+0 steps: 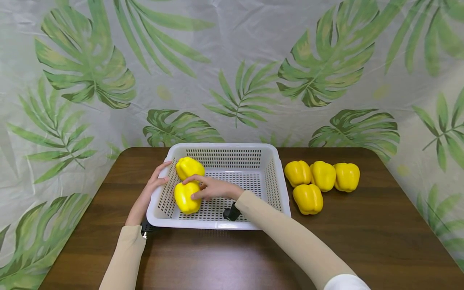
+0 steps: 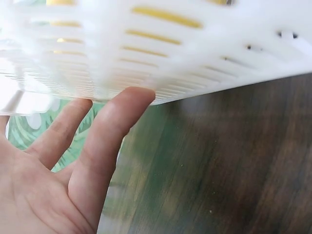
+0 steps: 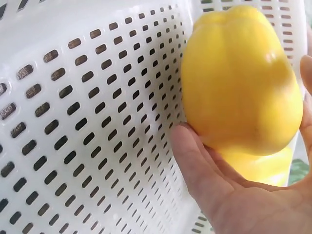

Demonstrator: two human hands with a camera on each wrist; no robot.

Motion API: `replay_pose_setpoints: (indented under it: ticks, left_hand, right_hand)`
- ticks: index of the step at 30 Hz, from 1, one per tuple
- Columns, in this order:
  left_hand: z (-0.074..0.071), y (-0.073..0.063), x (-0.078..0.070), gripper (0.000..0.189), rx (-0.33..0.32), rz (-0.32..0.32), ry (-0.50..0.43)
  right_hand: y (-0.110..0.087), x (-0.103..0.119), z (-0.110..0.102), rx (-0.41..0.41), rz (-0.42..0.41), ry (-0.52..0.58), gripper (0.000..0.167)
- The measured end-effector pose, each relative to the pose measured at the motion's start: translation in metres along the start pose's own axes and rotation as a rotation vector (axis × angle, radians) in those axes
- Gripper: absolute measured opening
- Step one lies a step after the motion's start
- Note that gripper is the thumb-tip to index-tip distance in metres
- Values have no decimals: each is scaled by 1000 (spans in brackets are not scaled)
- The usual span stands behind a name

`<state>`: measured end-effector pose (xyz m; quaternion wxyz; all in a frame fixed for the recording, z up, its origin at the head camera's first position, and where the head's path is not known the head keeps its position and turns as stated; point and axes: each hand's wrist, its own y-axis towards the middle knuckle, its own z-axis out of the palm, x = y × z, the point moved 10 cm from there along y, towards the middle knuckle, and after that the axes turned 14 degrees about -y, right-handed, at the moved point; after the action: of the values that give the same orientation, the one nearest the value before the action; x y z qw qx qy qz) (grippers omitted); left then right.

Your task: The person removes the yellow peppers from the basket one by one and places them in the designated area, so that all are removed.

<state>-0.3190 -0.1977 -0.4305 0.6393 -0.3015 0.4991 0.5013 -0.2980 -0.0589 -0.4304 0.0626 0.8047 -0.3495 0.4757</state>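
A white perforated plastic basket (image 1: 224, 225) stands on the table. Two yellow bell peppers lie at its left end, a rear one (image 1: 189, 167) and a front one (image 1: 186, 199). My right hand (image 1: 214, 188) reaches inside and holds the front pepper between thumb and fingers; in the right wrist view the thumb is against this pepper (image 3: 239, 83). Against the outside of the basket's left wall rests my left hand (image 1: 154, 185), fingers fairly straight near the rim. The left wrist view has its fingertips touching the slotted wall (image 2: 195, 63).
Several more yellow bell peppers (image 1: 308, 199) sit grouped on the brown wooden table (image 1: 362, 233), just right of the basket. Behind the table hangs a leaf-patterned cloth (image 1: 239, 52). The right wrist's black camera (image 1: 232, 212) is over the basket's front part.
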Motion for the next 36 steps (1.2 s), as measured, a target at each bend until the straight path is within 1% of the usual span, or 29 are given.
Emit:
replay_pose_setpoints:
  ticks: [5,9,16,22,30,36]
  left_hand:
    - [1,0,0,51,13,4,4]
    - [1,0,1,50,7,-1,11]
    - [-1,0,1,49,-7,6,38]
    - [-1,0,1,49,-6,5,28]
    - [-1,1,0,50,16,26,14]
    - [0,1,0,50,21,18,8]
  right_hand:
    - [-3,-1,-4,-10,8,30,47]
    - [-6,-2,-9,-27,17,41,48]
    - [-16,-3,-18,-50,3,116,53]
    - [-25,-6,-27,-82,27,152,57]
    - [-35,-9,-37,-124,31,180,56]
    - [-46,-10,-47,-165,32,187,56]
